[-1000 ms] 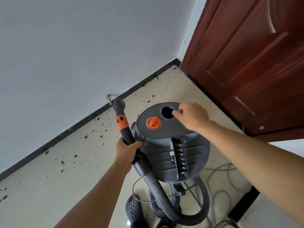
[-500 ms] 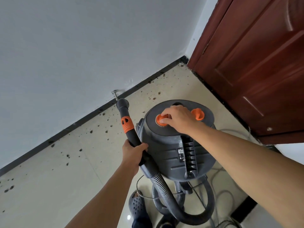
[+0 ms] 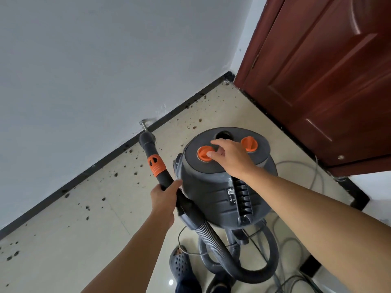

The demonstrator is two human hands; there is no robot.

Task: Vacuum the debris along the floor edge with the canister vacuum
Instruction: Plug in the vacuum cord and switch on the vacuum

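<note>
**Knob pinched, wand held ready at the skirting**

The right hand [image 3: 230, 158] is curled over the round orange knob [image 3: 203, 154] nearer the wand, on top of the dark grey canister vacuum [image 3: 211, 191]. Thumb and fingers pinch the knob, which is judged to be the power control being worked before suction begins. The left hand [image 3: 164, 196] is wrapped tight round the black plastic wand [image 3: 155, 163] just below its orange collar. The open tip is aimed at the black skirting strip [image 3: 101, 167], so a sweep can be started at once. The canister is stood on the beige tiled floor [image 3: 63, 229], near the red-brown wooden door [image 3: 317, 81]. Along that edge dark debris specks [image 3: 116, 174] are scattered, not yet collected.
</note>
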